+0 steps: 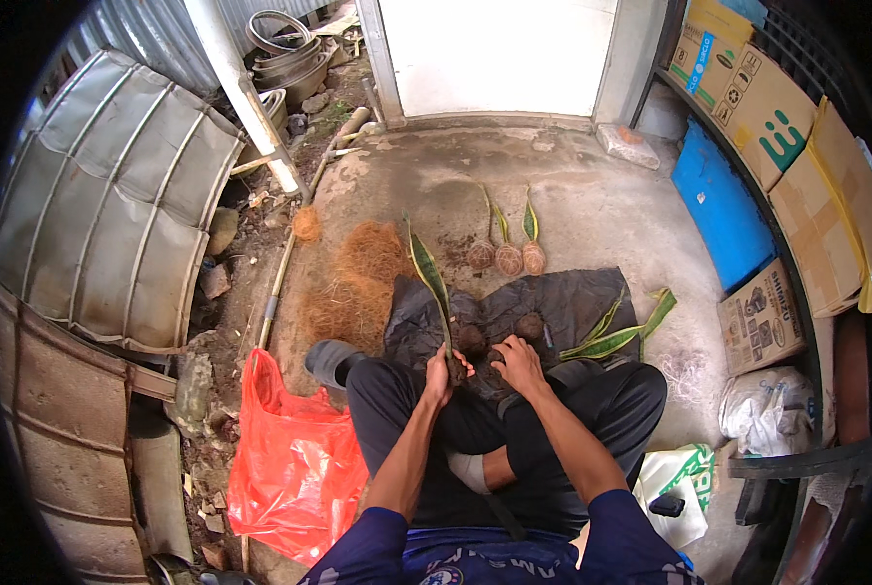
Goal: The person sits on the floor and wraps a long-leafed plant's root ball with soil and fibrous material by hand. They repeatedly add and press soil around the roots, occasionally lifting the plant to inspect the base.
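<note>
My left hand (443,377) is closed around the base of a snake plant leaf (429,268), which stands upright with dark soil at its foot. Close by, my right hand (521,367) has its fingers curled down at the dark soil; what is under the fingertips is hidden. Both hands are over a black plastic sheet (572,292) in front of my crossed legs. On the sheet rest a dark soil ball (470,339) and a smaller round clump (529,326). Loose snake plant leaves (606,343) lie at the sheet's right edge.
Three wrapped plant balls (508,258) with leaves stand beyond the sheet. Brown coconut fibre (363,278) is heaped at the left, above a red plastic bag (294,458). Cardboard boxes (762,107) fill a rack on the right. A white pole (246,93) rises at the far left.
</note>
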### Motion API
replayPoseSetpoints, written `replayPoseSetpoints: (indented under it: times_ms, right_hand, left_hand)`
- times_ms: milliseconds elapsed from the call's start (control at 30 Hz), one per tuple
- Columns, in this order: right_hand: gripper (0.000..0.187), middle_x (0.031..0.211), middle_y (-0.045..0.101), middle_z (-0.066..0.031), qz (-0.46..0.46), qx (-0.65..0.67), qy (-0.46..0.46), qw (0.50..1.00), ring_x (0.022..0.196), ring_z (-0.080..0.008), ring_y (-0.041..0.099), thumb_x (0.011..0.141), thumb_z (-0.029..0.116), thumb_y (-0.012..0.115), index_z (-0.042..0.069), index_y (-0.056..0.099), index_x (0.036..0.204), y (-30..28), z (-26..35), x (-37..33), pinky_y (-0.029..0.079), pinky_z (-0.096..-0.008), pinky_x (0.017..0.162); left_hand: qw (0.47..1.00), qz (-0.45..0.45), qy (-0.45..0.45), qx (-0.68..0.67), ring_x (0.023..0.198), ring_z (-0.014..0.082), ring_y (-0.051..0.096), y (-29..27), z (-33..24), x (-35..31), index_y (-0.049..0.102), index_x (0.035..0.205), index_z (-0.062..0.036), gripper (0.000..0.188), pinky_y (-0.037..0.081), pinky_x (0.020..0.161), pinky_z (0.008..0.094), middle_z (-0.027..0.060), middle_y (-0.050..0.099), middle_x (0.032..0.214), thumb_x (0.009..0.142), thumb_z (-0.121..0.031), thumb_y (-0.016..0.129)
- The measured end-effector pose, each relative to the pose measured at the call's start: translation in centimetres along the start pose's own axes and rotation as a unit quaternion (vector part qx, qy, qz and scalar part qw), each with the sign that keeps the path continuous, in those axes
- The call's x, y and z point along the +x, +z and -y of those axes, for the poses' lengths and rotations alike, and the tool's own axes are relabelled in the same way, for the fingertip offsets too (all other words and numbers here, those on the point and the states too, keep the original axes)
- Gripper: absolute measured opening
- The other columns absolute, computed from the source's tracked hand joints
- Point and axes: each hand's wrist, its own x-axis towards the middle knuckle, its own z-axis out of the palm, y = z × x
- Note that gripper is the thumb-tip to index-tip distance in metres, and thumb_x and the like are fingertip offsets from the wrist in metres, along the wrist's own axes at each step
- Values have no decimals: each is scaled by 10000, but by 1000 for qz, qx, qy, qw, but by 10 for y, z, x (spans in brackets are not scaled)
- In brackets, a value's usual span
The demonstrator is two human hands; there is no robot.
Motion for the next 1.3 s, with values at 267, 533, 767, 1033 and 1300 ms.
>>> replayPoseSetpoints:
  times_ms: [267,533,767,1033,1300]
  right_hand:
    - [389,1105,589,-165,10,106,52,993,1024,-349,601,817,125,727,43,605,1177,-10,2,-12,497,-450,857]
    - [372,1098,592,-191,-21,110,72,991,1008,-372,594,816,133,731,-5,607,1138,2,-10,-12,501,-438,855]
    - [362,1074,602,-207,-32,130,111,985,986,-376,604,825,159,729,-25,611,1113,5,-18,-12,506,-439,839]
    - [360,1069,633,-221,-39,125,126,983,964,-370,628,842,188,718,-41,626,1105,3,-18,-15,518,-433,821]
    - [449,1117,658,-196,-67,225,170,957,1049,-310,635,832,294,743,-16,640,1141,-5,-19,-15,518,-417,873]
  left_hand:
    - [1000,4,-9,-11,701,239,614,-3,1,-2,533,834,-14,482,569,707,394,114,565,750,1047,-346,256]
    - [1000,7,-1,-24,729,250,610,-5,2,-8,533,840,-17,495,566,739,417,117,555,756,1049,-331,211]
    - [1000,-1,-5,-12,748,259,615,-3,-2,-15,526,842,-24,493,563,755,428,119,555,774,1052,-320,193]
    - [1000,8,-2,-18,755,269,619,-8,0,-16,518,850,-17,480,559,758,423,123,550,772,1046,-332,214]
    - [1000,18,-4,-6,759,269,616,-3,-3,-19,522,857,-16,475,551,761,428,125,551,779,1046,-322,212]
